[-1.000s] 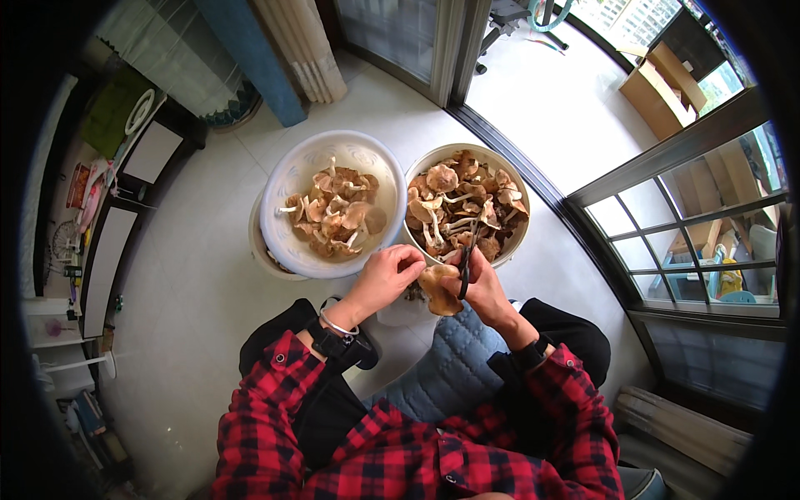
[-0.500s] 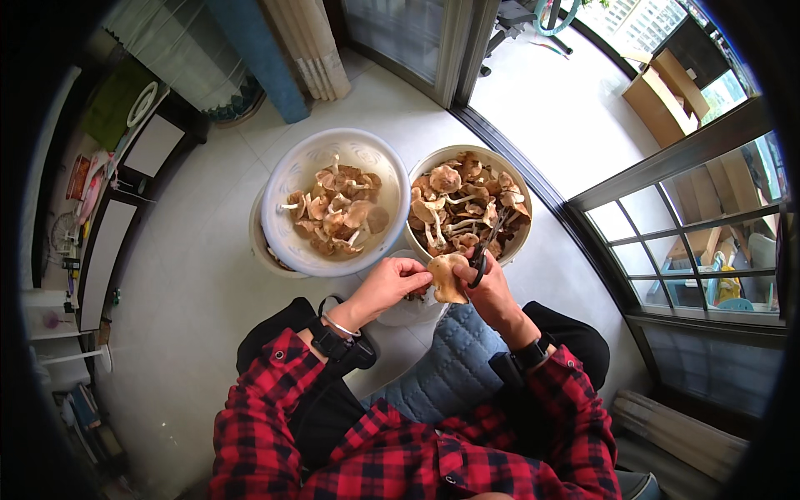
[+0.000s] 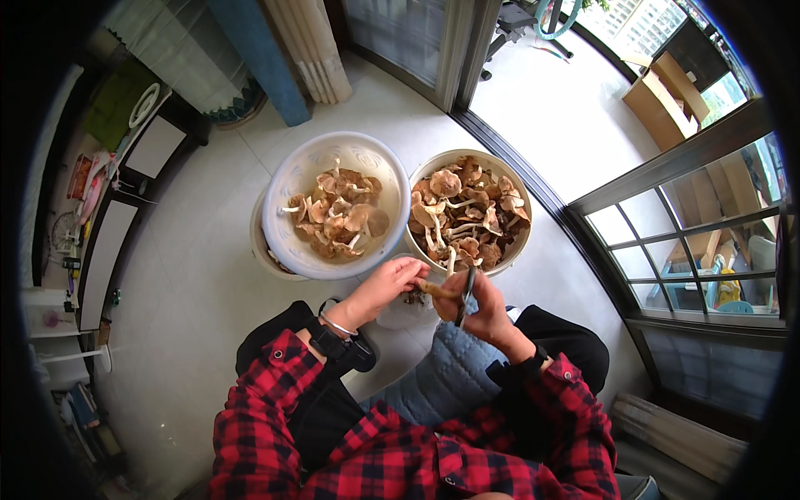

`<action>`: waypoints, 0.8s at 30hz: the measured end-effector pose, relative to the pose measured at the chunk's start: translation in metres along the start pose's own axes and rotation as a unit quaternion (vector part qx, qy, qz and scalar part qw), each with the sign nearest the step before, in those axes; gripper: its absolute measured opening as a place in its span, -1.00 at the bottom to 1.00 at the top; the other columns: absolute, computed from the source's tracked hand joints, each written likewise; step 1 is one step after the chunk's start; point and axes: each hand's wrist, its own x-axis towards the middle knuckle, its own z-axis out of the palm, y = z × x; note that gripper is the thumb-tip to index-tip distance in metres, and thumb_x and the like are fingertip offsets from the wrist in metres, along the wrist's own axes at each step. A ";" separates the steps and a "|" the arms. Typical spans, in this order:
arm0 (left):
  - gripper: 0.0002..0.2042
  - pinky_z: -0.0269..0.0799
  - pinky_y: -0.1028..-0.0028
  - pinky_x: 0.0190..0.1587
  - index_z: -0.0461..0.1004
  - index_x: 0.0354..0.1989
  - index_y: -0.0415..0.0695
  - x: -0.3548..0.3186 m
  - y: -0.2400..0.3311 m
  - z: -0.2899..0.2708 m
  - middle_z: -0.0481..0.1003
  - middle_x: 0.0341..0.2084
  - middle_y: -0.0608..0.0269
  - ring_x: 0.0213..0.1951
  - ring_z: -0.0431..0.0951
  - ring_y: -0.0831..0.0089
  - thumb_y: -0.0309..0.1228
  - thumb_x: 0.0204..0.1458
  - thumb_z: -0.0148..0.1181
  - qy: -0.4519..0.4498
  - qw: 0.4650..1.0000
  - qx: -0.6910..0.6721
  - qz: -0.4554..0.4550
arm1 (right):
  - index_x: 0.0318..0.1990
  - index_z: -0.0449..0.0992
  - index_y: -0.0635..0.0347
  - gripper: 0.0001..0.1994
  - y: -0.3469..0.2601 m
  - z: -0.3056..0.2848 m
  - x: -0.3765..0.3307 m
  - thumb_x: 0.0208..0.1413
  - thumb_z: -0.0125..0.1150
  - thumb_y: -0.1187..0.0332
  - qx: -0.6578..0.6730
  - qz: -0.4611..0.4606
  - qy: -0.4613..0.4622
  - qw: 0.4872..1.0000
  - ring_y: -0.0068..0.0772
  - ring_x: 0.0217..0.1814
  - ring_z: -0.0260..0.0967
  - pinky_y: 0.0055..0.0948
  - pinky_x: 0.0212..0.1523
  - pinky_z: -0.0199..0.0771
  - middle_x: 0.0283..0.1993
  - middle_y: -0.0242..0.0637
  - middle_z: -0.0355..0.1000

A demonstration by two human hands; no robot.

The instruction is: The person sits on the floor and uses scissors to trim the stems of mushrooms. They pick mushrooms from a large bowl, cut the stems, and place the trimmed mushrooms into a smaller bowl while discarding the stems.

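Above my lap, the fingers of my left hand [image 3: 390, 288] are closed at the left end of a brown mushroom [image 3: 440, 291], which is turned edge-on. My right hand [image 3: 493, 315] grips dark-handled scissors [image 3: 466, 298] at the mushroom's other end; whether it also pinches the mushroom is hard to see. Beyond my hands, a pale bowl [image 3: 279, 179] on the left holds several mushrooms in water. On the right, a cream tub [image 3: 527, 193] is heaped with more mushrooms. Beneath my hands is a whitish, see-through container or bag [image 3: 398, 313] with dark scraps, partly hidden.
Another container [image 3: 262, 243] shows under the pale bowl's left rim. A blue quilted cloth [image 3: 425, 377] hangs between my knees. A sliding-door track [image 3: 550, 179] and a gridded glass door [image 3: 683, 242] border the right side; a cabinet [image 3: 107, 258] stands at left.
The mushroom has turned from broad face to edge-on. My right hand has lowered slightly, and the scissors have swung from the tub's side toward the mushroom.
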 end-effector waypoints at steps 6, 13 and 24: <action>-0.73 0.39 0.56 -0.02 0.54 -0.05 -0.21 -0.008 0.014 0.006 0.56 -0.18 0.33 -0.12 0.50 0.61 -0.27 0.23 0.14 -0.131 0.991 -0.011 -0.017 | -0.24 0.41 0.17 -0.66 -0.001 0.002 0.002 -0.20 0.36 0.64 -0.175 -0.219 -0.124 0.952 -0.12 -0.13 0.45 -0.25 -0.11 0.47 -0.21 -0.30 0.46; -0.76 0.41 0.57 0.00 0.53 -0.06 -0.26 -0.006 0.010 0.002 0.57 -0.20 0.34 -0.14 0.53 0.61 -0.37 0.19 0.20 -0.079 0.997 -0.006 0.016 | -0.15 0.40 0.15 -0.58 -0.006 0.000 0.001 -0.13 0.51 0.40 -0.074 -0.076 -0.067 0.992 -0.18 -0.20 0.46 -0.33 -0.16 0.45 -0.22 -0.23 0.48; -0.72 0.40 0.59 -0.10 0.54 -0.07 -0.29 -0.010 0.010 -0.015 0.57 -0.31 0.36 -0.23 0.49 0.66 -0.30 0.23 0.16 -0.062 0.996 0.058 -0.009 | -0.32 0.47 0.27 -0.43 0.010 -0.032 -0.006 0.13 0.15 -0.21 -0.046 0.354 -0.221 0.908 -0.50 -0.43 0.31 -0.41 -0.38 0.32 -0.52 -0.36 0.37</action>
